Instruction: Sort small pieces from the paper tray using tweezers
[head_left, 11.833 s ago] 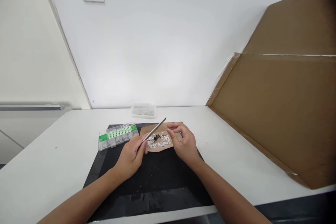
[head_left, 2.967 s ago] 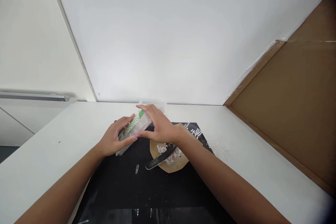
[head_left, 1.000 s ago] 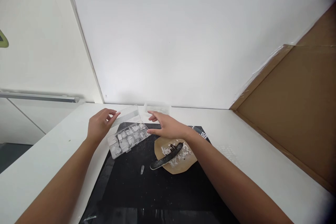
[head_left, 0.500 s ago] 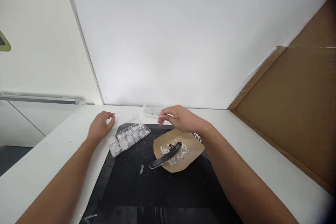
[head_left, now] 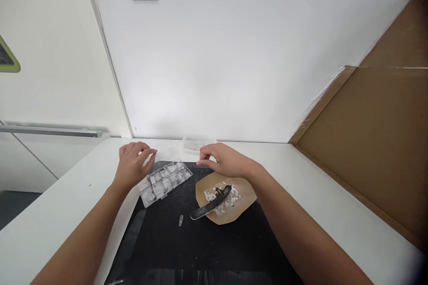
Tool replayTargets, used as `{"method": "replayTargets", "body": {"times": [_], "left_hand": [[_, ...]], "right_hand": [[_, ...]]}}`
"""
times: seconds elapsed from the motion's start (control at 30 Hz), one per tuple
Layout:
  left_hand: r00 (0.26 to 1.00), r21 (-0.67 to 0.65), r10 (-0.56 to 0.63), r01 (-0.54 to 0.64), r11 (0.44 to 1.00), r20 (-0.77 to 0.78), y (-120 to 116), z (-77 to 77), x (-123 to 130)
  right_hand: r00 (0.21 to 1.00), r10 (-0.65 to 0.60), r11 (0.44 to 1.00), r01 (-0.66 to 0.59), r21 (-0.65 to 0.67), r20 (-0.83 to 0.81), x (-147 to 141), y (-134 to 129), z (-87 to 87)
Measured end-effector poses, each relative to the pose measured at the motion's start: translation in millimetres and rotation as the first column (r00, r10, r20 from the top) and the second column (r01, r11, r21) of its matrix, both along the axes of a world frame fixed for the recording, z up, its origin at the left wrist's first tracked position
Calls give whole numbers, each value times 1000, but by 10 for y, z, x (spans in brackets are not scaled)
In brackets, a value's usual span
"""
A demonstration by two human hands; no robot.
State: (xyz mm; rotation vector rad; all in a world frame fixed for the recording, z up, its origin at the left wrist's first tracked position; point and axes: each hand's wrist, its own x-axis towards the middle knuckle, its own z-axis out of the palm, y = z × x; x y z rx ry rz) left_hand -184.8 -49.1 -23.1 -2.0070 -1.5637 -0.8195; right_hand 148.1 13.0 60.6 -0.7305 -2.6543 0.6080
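My left hand (head_left: 135,164) is closed in a pinch beside a clear lid (head_left: 164,150), and I cannot make out what is between the fingertips. Just below it lies an open clear compartment box (head_left: 169,179) filled with pale, translucent false nail tips. My right hand (head_left: 219,159) hangs above the back edge of a tan paper tray (head_left: 243,196), thumb and forefinger together; anything they hold is hidden. White chips (head_left: 230,200) and a dark curved nail file (head_left: 210,203) lie in the tray, the file's near end sticking out over the rim.
A single nail tip (head_left: 181,220) rests on the black mat (head_left: 167,247). Behind, against the wall, stands a shallow white box (head_left: 190,144). Brown cardboard (head_left: 364,138) leans at the right, and the white tabletop (head_left: 76,191) extends to the left.
My left hand has moved right, towards the clear lid, its fingertips closing together. My right hand has shifted slightly left and down. The view has tilted up a little.
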Motion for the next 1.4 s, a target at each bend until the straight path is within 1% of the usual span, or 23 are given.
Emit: {"method": "replayTargets", "body": {"times": [0.03,0.07,0.1,0.13,0.2,0.27,0.4,0.47,0.6,0.73,0.83,0.9,1.03,1.23,1.4], "left_hand": [[997,-86,-75,74,994,-10,-2,12,26],[989,-179,-148,142,973,-21,2,14,47],[978,-262,-207,192,946,-30,8,6,63],[970,-324,-240,215,921,-37,16,-9,74],[969,-400,-244,212,891,-30,29,-48,86],[977,-448,-212,192,873,5,29,-75,93],[990,-478,-135,142,867,49,-4,-63,150],[993,-487,-112,113,866,31,-24,-41,200],[998,-531,-68,59,846,2,-53,-7,278],[998,-582,-70,61,811,7,-69,18,291],[997,-645,-73,64,761,14,-69,28,288],[999,-669,-50,48,741,16,-65,25,291],[1000,-664,3,7,748,14,-70,19,317],[999,-692,36,-7,722,28,-85,55,362],[998,-714,49,-10,700,35,-59,48,343]], "right_hand": [[1000,-13,1000,13,-7,6,39,1,50],[1000,-29,999,29,-19,9,77,3,95],[999,-48,998,48,-34,8,114,7,132],[997,-72,996,72,-51,8,147,13,163],[991,-132,987,132,-87,16,203,28,210],[983,-179,978,181,-106,28,247,40,251],[980,-198,976,200,-91,32,316,28,339],[979,-200,977,202,-66,40,342,10,377],[976,-212,976,214,-33,56,379,-11,424],[974,-220,974,222,-39,49,417,-9,452],[971,-232,971,234,-46,51,452,-12,469],[967,-248,967,251,-47,59,473,-14,474],[953,-287,955,293,-48,102,507,-8,473],[935,-324,943,332,-36,144,577,-6,474],[928,-333,933,349,-82,166,637,-39,482]]}}
